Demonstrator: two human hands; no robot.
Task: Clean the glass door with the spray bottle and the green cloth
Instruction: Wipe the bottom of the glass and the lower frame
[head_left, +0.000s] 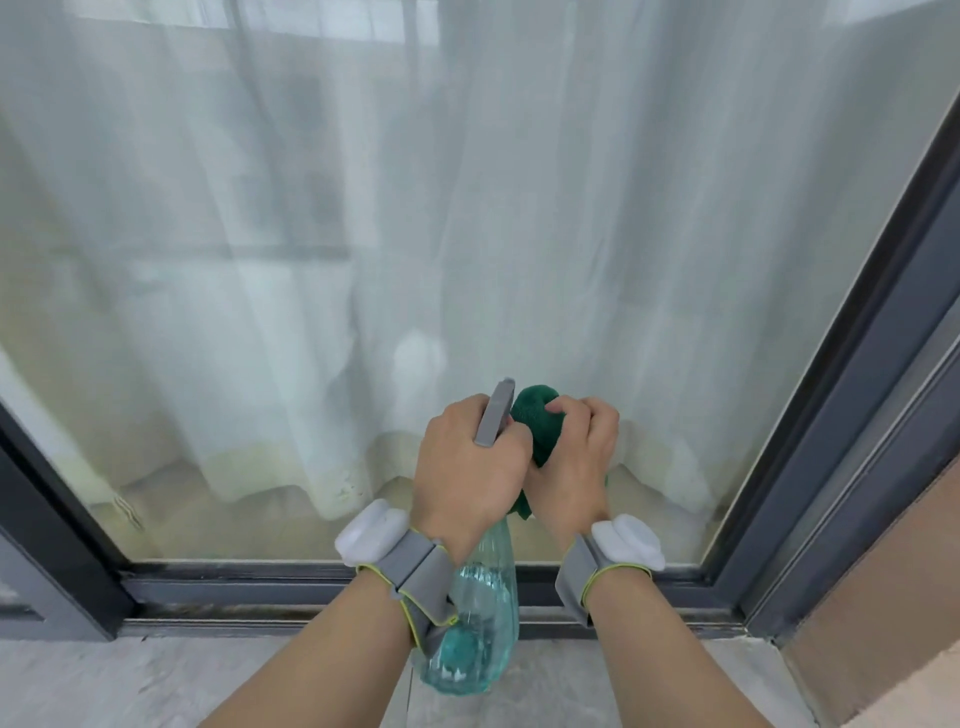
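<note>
1. Our left hand (467, 462) grips the spray bottle (480, 613) at its grey head, nozzle toward the glass door (467, 208).
2. Our right hand (576, 457) clutches the bunched green cloth (537, 415), touching the left.
3. We should part our hands so the cloth clears the nozzle, then mist the pane evenly.
4. Wipe promptly, before drips likely reach the bottom frame (311, 577).

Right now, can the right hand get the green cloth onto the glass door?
Probably yes: the right hand grips the bunched green cloth near the glass door, nothing between them.
</note>
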